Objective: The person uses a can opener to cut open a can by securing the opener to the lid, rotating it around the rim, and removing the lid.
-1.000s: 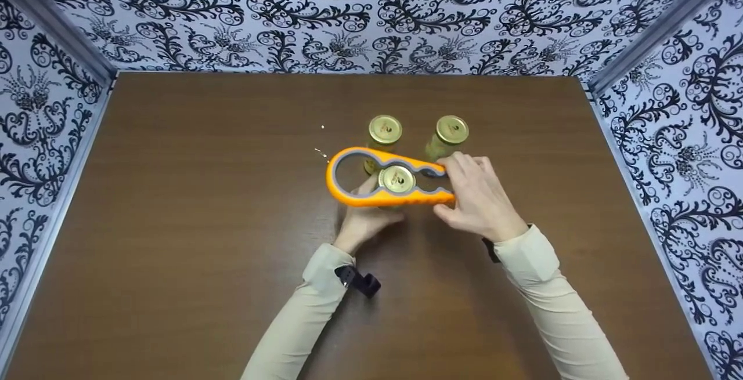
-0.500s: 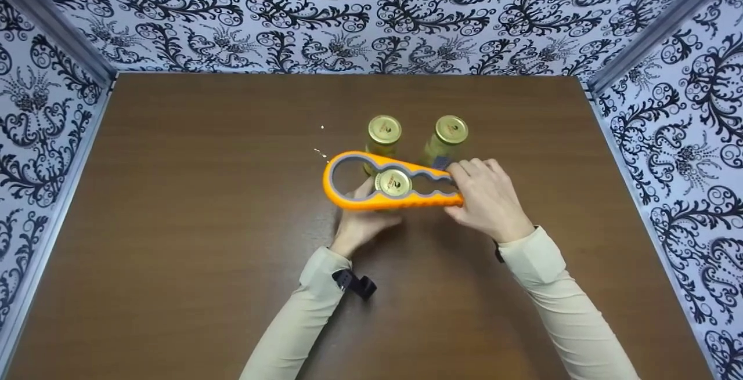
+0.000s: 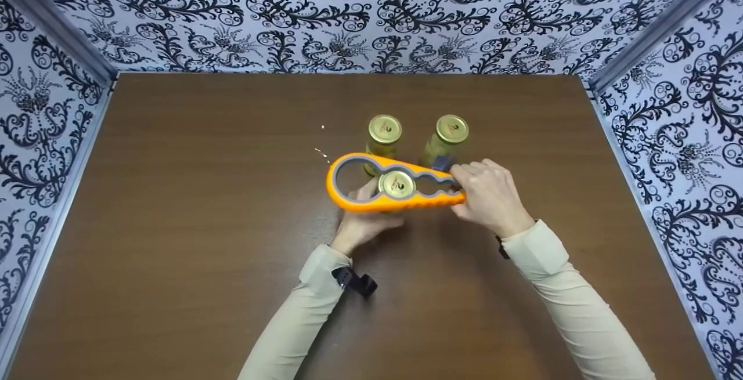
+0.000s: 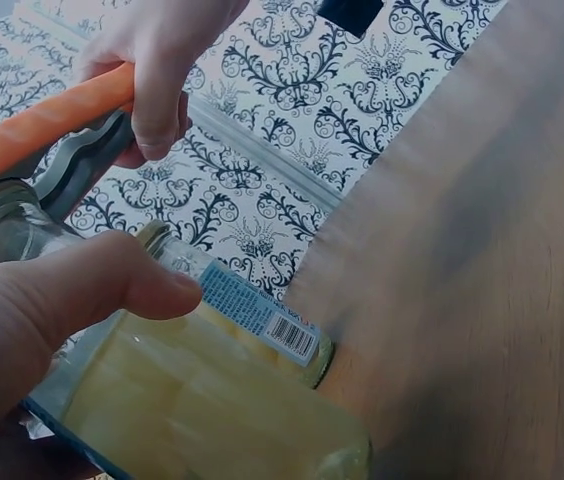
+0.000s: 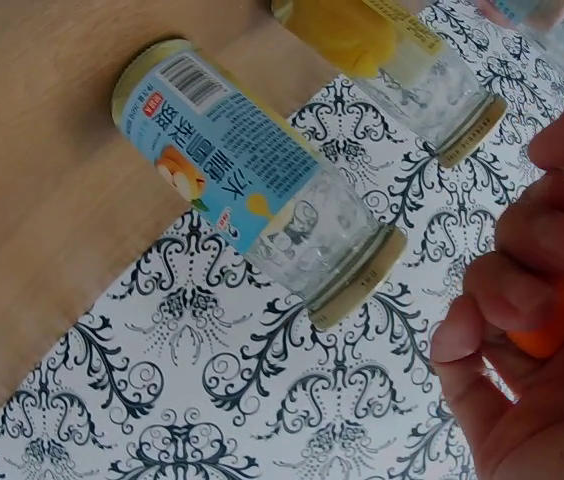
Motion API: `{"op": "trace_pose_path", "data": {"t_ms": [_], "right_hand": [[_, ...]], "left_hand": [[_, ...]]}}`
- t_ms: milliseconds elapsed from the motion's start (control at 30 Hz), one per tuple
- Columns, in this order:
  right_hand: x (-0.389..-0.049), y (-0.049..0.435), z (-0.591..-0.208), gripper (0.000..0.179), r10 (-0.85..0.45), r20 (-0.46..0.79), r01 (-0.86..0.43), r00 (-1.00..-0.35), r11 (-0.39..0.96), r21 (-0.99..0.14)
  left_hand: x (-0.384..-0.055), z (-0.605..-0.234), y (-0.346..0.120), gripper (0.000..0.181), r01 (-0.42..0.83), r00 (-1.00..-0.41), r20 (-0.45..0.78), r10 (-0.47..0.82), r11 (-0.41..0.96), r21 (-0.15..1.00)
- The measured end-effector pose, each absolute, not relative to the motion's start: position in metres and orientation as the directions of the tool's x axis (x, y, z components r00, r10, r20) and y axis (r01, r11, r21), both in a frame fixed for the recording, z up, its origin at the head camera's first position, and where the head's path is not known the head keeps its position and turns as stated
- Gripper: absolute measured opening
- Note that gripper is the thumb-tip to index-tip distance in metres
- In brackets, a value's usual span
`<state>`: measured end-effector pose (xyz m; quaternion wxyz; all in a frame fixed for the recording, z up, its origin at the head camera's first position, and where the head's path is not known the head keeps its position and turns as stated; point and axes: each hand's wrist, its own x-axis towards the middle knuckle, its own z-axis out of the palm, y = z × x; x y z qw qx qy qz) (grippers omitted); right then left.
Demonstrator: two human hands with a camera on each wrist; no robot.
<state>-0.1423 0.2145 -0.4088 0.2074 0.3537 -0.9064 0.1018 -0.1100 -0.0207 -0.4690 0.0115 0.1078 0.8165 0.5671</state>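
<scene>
In the head view my left hand (image 3: 363,223) holds a glass jar upright from the near side; its gold lid (image 3: 397,184) shows through an orange jar opener (image 3: 360,206). The left wrist view has the thumb across this jar (image 4: 202,400), which holds pale yellow contents. My right hand (image 3: 492,194) grips both handle ends of the opener, whose grey scalloped inner edges sit around the lid. In the right wrist view the right fingers (image 5: 522,260) curl round the orange handle.
Behind the opener stand two more lidded jars, a left jar (image 3: 383,136) and a right jar (image 3: 444,142), the latter with a blue label (image 5: 212,150). Small wet drops (image 3: 321,153) lie on the brown table (image 3: 203,194) left of the opener. Patterned walls (image 3: 371,20) enclose the table.
My right hand has moved slightly right and closed the opener's handles nearer together around the lid. The opener's ring end has dipped a little toward me. The left hand has hardly moved.
</scene>
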Motion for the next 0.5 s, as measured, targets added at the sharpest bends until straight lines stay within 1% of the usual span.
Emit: {"op": "trace_pose_path", "data": {"t_ms": [133,233,433,500], "right_hand": [[-0.148,0.215,-0.41,0.021,-0.601,0.477,-0.709,-0.641,0.702,-0.068],[-0.153,0.216,-0.41,0.022,-0.607,0.487,-0.727,-0.628,0.681,-0.09],[-0.162,0.22,-0.408,0.021,-0.633,0.479,-0.762,-0.607,0.636,-0.125],[-0.165,0.221,-0.407,0.022,-0.647,0.468,-0.773,-0.602,0.62,-0.135]], "left_hand": [[-0.109,-0.468,-0.022,0.079,0.157,-0.976,0.094,0.195,0.337,0.928],[-0.109,-0.467,-0.023,0.077,0.166,-0.976,0.103,0.194,0.343,0.925],[-0.114,-0.465,-0.022,0.063,0.221,-0.967,0.152,0.204,0.376,0.9],[-0.116,-0.465,-0.022,0.062,0.257,-0.957,0.178,0.228,0.387,0.886]]}}
